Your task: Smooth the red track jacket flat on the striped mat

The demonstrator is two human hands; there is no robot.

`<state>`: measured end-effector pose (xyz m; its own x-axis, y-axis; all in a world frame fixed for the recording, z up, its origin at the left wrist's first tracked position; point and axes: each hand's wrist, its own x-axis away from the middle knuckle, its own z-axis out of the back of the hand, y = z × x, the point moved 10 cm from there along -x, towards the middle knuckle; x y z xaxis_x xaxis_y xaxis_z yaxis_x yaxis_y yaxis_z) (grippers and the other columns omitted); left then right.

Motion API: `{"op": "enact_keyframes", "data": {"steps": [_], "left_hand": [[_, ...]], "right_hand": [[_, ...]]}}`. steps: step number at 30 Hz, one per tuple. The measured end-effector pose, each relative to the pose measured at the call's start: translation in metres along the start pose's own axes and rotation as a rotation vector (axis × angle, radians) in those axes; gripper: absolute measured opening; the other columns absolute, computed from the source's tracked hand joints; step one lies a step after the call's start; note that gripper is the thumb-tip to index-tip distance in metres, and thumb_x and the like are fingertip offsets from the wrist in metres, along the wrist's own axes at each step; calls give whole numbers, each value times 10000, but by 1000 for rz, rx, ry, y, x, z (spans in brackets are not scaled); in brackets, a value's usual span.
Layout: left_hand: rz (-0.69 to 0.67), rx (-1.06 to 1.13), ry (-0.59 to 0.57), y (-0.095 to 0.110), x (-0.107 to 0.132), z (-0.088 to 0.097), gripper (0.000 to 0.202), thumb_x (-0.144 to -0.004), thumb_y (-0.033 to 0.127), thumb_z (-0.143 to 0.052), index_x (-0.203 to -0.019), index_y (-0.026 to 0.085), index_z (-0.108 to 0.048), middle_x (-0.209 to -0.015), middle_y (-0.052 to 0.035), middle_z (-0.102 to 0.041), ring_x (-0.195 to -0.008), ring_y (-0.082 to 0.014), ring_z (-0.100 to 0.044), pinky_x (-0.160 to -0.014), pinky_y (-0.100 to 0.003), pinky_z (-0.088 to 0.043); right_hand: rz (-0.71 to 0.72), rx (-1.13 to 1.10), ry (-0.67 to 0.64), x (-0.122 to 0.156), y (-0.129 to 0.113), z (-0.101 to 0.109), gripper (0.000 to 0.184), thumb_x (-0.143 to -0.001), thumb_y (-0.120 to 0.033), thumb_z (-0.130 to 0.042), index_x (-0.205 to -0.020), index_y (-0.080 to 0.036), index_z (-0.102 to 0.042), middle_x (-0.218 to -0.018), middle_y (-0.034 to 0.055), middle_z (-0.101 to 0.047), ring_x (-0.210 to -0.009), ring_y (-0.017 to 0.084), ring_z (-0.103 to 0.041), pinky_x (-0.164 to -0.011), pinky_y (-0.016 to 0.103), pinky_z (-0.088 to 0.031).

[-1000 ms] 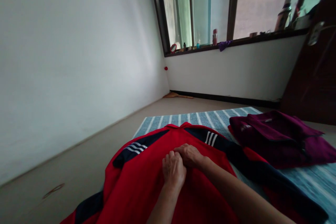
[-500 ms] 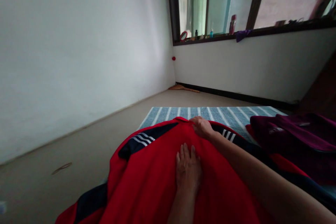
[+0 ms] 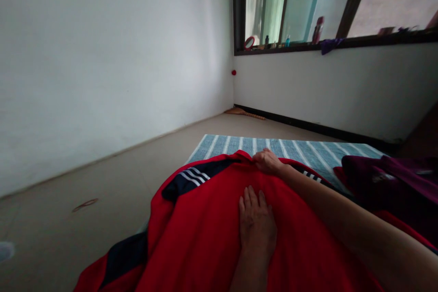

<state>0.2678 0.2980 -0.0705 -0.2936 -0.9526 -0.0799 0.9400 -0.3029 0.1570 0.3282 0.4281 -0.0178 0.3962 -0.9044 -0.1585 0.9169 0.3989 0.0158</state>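
A red jacket (image 3: 198,232) with navy panels and white stripes lies spread over a blue striped cover (image 3: 219,144), its collar (image 3: 241,155) toward the far side and its body running out of view at the near edge. The left hand (image 3: 257,223) is open, palm down on the middle of the red fabric, fingers pointing far. Beyond it and slightly to the right, the right hand (image 3: 268,160) has its fingers curled closed on the fabric just right of the collar, close to the jacket's far edge. Past that edge, a band of the cover shows between the collar and the cover's own straight far edge. On the left, the jacket overlaps the cover's left edge, and a navy-banded sleeve (image 3: 126,255) reaches toward the near left. A stretch of floor (image 3: 116,182) separates the cover from the left wall (image 3: 112,64), with a thin loop (image 3: 85,205) lying on it. On the right, room is tighter: a purple garment (image 3: 366,185) sits on the cover close beyond the right forearm, cut off by the right edge of view.
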Motion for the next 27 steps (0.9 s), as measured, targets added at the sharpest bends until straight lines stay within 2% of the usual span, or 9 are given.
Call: {"op": "enact_keyframes", "data": {"steps": [3, 6, 12, 15, 18, 20, 22, 24, 27], "left_hand": [[6, 16, 60, 0, 2, 5, 476, -953, 297, -326, -1382, 133, -451, -1470, -207, -341, -1377, -312, -287, -1113, -477, -251], [7, 8, 105, 0, 4, 9, 475, -931, 232, -361, -1388, 130, -440, -1446, -205, -387, -1358, -313, -326, -1102, -476, -279], [0, -15, 161, 1, 6, 13, 486, -905, 128, -364, -1384, 129, -442, -1424, -194, -425, -1347, -306, -346, -1083, -476, -319], [4, -23, 151, 1, 6, 11, 484, -902, 152, -397, -1383, 131, -443, -1424, -197, -424, -1346, -307, -348, -1083, -473, -317], [14, -12, 142, 1, 5, 11, 452, -929, 250, -398, -1360, 144, -479, -1433, -192, -412, -1346, -307, -351, -1091, -468, -303], [23, -6, 150, 1, 5, 12, 445, -949, 317, -373, -1344, 158, -503, -1441, -180, -404, -1349, -293, -349, -1098, -450, -297], [36, -11, 141, 1, 5, 13, 445, -951, 340, -369, -1339, 171, -510, -1452, -168, -389, -1356, -283, -338, -1101, -444, -295], [51, -12, 117, 0, 5, 11, 447, -944, 336, -382, -1344, 178, -503, -1462, -167, -370, -1363, -283, -324, -1103, -452, -289], [47, 5, 107, 1, 6, 10, 456, -937, 335, -385, -1349, 173, -498, -1464, -172, -366, -1365, -288, -319, -1103, -456, -291]], "right_hand": [[139, 1, 61, 24, -19, 6, 208, -898, -123, -460, -855, -172, -657, -833, 44, -645, -833, 164, -568, -950, 367, -331], [225, 14, 124, 47, -37, 6, 252, -904, -131, -415, -817, -165, -649, -803, 71, -628, -772, 179, -531, -931, 375, -315], [257, 12, 160, 63, -53, 0, 225, -895, -156, -450, -774, -142, -639, -769, 87, -617, -716, 183, -509, -918, 413, -319], [205, -5, 108, 53, -45, 2, 183, -860, -132, -499, -744, -150, -638, -745, 54, -621, -713, 161, -534, -953, 405, -318], [75, -32, 31, 30, -22, 3, 189, -913, -176, -491, -800, -156, -642, -753, 21, -624, -721, 143, -576, -880, 364, -413], [-42, -48, -21, 10, -2, 1, 182, -950, -280, -499, -963, -150, -627, -868, 24, -635, -780, 152, -605, -789, 350, -483], [-140, -57, -72, -10, 14, -2, 256, -937, -353, -540, -1086, -153, -593, -1026, 51, -622, -883, 174, -613, -787, 367, -509], [-206, -61, -129, -27, 24, -7, 275, -927, -358, -559, -1129, -172, -582, -1126, 68, -595, -960, 191, -601, -823, 380, -509], [-257, -61, -224, -41, 27, -19, 248, -928, -339, -559, -1126, -192, -589, -1168, 75, -578, -992, 193, -589, -846, 378, -504]]}}
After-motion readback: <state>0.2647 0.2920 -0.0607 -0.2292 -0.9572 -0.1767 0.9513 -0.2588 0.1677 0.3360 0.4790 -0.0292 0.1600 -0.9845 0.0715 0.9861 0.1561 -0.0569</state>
